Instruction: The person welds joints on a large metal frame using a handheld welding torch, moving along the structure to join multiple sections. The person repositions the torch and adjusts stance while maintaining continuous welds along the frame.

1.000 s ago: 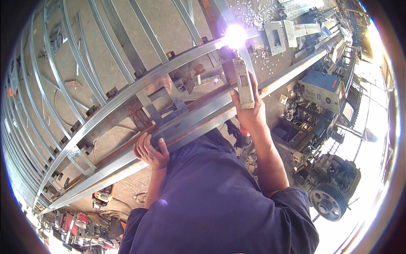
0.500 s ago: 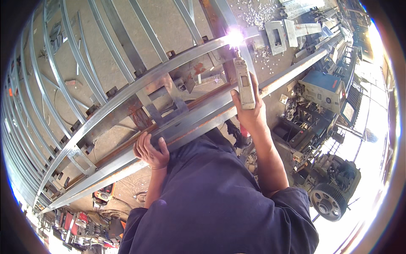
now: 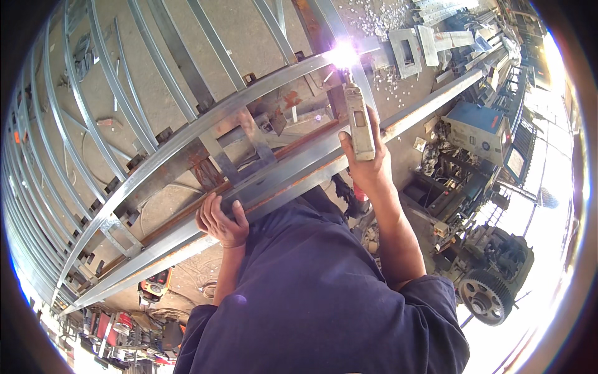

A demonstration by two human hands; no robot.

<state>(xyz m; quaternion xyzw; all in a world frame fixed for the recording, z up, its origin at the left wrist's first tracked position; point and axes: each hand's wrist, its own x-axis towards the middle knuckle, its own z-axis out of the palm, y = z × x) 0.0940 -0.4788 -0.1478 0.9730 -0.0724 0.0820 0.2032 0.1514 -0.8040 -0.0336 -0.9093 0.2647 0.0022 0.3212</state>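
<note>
In my right hand is a welding torch with a pale, boxy handle, my fingers wrapped round it. A glaring violet-white arc burns at its tip, against the far right part of a long curved steel bar. The glare hides the exact contact spot. My left hand rests on a straight steel beam close to my body, its thumb apart and its fingers laid over the metal. Between beam and curved bar sits a flat steel plate with a cut-out.
Several curved steel slats run off from the bar at the far left. A blue-and-grey machine box and a large toothed wheel stand at the right. An orange-and-black device lies at the lower left, and cut steel pieces at the far right.
The arc glare has grown slightly and shifted a little to the left. Both hands stay in nearly the same place.
</note>
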